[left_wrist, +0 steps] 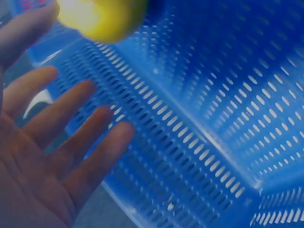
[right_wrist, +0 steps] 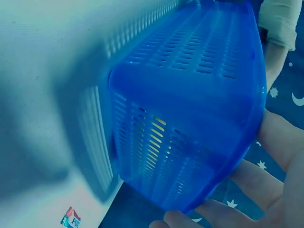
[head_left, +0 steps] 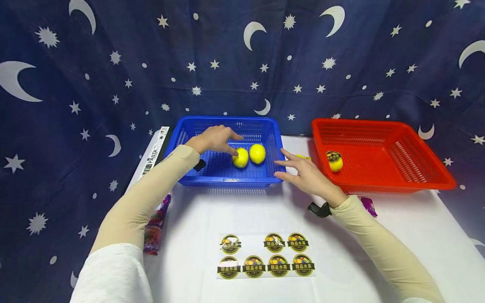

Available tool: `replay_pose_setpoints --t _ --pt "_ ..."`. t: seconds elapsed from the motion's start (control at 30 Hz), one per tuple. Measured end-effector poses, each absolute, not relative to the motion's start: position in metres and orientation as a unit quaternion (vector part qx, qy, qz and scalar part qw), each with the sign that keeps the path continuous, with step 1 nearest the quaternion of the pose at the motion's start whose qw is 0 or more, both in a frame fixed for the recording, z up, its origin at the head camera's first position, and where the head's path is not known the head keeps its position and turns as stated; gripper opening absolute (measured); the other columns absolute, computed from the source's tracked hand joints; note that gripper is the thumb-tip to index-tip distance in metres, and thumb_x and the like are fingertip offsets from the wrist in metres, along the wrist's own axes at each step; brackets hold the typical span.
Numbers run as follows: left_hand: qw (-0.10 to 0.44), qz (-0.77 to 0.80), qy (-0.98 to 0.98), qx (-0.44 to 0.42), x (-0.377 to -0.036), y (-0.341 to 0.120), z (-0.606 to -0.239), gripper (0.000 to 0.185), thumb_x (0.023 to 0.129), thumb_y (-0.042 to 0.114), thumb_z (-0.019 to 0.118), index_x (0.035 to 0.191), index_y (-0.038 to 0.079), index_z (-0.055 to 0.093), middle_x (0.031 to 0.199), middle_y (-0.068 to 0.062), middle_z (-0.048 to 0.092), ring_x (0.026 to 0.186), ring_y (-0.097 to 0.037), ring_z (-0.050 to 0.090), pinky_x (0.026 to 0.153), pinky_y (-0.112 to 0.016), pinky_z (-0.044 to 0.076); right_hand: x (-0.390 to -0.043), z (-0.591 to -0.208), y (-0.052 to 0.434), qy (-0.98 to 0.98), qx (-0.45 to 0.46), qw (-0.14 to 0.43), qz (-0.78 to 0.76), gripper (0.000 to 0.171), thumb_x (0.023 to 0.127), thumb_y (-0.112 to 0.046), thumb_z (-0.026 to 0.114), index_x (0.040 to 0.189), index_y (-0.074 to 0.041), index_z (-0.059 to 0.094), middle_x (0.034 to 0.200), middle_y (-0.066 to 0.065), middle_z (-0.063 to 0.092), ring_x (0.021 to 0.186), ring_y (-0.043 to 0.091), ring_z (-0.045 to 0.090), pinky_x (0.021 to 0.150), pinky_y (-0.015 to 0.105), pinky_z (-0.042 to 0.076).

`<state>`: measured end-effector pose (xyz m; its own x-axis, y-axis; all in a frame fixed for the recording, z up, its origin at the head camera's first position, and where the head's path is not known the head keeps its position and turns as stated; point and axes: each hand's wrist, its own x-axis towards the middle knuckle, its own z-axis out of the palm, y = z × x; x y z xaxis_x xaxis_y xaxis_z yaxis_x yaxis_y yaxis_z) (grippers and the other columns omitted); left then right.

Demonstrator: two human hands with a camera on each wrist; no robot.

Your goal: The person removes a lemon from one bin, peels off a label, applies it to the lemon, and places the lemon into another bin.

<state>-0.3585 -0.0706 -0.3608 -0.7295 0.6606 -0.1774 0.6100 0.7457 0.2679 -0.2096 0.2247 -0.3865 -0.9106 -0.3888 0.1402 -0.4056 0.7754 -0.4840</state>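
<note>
Two yellow lemons, a left one (head_left: 241, 160) and a right one (head_left: 257, 154), lie in the blue plastic basket (head_left: 227, 181). My left hand (head_left: 216, 139) reaches over the basket with fingers spread, its thumb at the left lemon. In the left wrist view the thumb tip meets the edge of a lemon (left_wrist: 111, 21), while the other fingers are extended apart from it. At the basket's right rim is my right hand (head_left: 307, 174), fingers spread and nearly straight. The right wrist view shows its fingers along the rim, not curled round it.
A red basket (head_left: 379, 185) on the right holds a lemon (head_left: 336, 166) bearing a round label. Nearer me lies a sheet of round fruit stickers (head_left: 278, 266). Purple packets (head_left: 153, 235) and a pasta box (head_left: 153, 153) are at left; a small purple packet (head_left: 368, 206) sits before the red basket.
</note>
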Motion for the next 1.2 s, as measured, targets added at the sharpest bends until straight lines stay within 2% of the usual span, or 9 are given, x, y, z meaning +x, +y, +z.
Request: replay_pose_setpoints --t 0.13,0.27,0.63,0.8,0.9,1.0,1.2 --pt "0.180 0.089 0.915 0.350 -0.360 -0.062 -0.375 0.076 0.081 0.049 0.085 0.147 0.024 0.056 0.146 -0.008 0.062 0.138 -0.030 0.056 0.118 -0.052 0.041 -0.210 -0.389 0.221 -0.939 0.206 0.013 0.274 0.051 0.096 -0.041 0.071 0.137 -0.013 0.067 0.164 0.015 0.039 0.147 0.042 0.044 0.119 0.062 0.033" --pt "0.189 0.087 0.914 0.347 -0.359 -0.057 -0.381 0.075 0.078 0.046 0.088 0.144 0.024 0.060 0.148 -0.006 0.060 0.138 -0.030 0.056 0.119 -0.049 0.039 -0.208 -0.390 0.220 -0.937 0.203 0.013 0.282 0.051 0.096 -0.040 0.071 0.138 -0.013 0.066 0.164 0.015 0.038 0.148 0.042 0.042 0.120 0.063 0.032" --pt "0.165 0.086 0.922 0.340 -0.359 -0.056 -0.381 0.073 0.074 0.050 0.089 0.139 0.024 0.066 0.142 -0.005 0.066 0.128 -0.027 0.062 0.108 -0.045 0.049 -0.207 -0.392 0.222 -0.936 0.196 0.014 0.293 0.051 0.095 -0.040 0.072 0.138 -0.014 0.066 0.166 0.013 0.037 0.150 0.042 0.039 0.120 0.063 0.031" --pt "0.153 0.097 0.925 0.335 -0.358 -0.068 -0.369 0.074 0.072 0.051 0.090 0.136 0.022 0.068 0.135 -0.004 0.071 0.114 -0.025 0.067 0.099 -0.043 0.053 -0.205 -0.398 0.220 -0.929 0.197 0.038 0.313 0.050 0.095 -0.037 0.072 0.139 -0.013 0.066 0.165 0.011 0.039 0.149 0.041 0.042 0.119 0.063 0.033" --pt "0.129 0.106 0.929 0.329 -0.351 -0.077 -0.353 0.074 0.071 0.053 0.089 0.135 0.022 0.069 0.126 -0.003 0.075 0.100 -0.022 0.069 0.089 -0.041 0.055 -0.200 -0.404 0.223 -0.912 0.192 0.069 0.356 0.049 0.096 -0.031 0.073 0.140 -0.011 0.064 0.160 0.013 0.046 0.145 0.039 0.048 0.113 0.057 0.044" --pt "0.083 0.129 0.935 0.321 -0.335 -0.087 -0.337 0.075 0.072 0.058 0.087 0.136 0.024 0.068 0.115 -0.002 0.078 0.089 -0.021 0.066 0.077 -0.038 0.053 -0.190 -0.410 0.229 -0.895 0.176 0.089 0.399 0.050 0.096 -0.025 0.073 0.142 -0.008 0.062 0.155 0.015 0.053 0.141 0.036 0.053 0.102 0.051 0.054" --pt "-0.030 0.227 0.916 0.329 -0.267 -0.101 -0.323 0.073 0.073 0.062 0.085 0.136 0.029 0.068 0.098 0.003 0.080 0.078 -0.014 0.068 0.068 -0.031 0.048 -0.156 -0.420 0.245 -0.881 0.149 0.086 0.441 0.046 0.096 -0.015 0.073 0.139 -0.008 0.062 0.141 0.016 0.064 0.127 0.033 0.063 0.095 0.043 0.058"
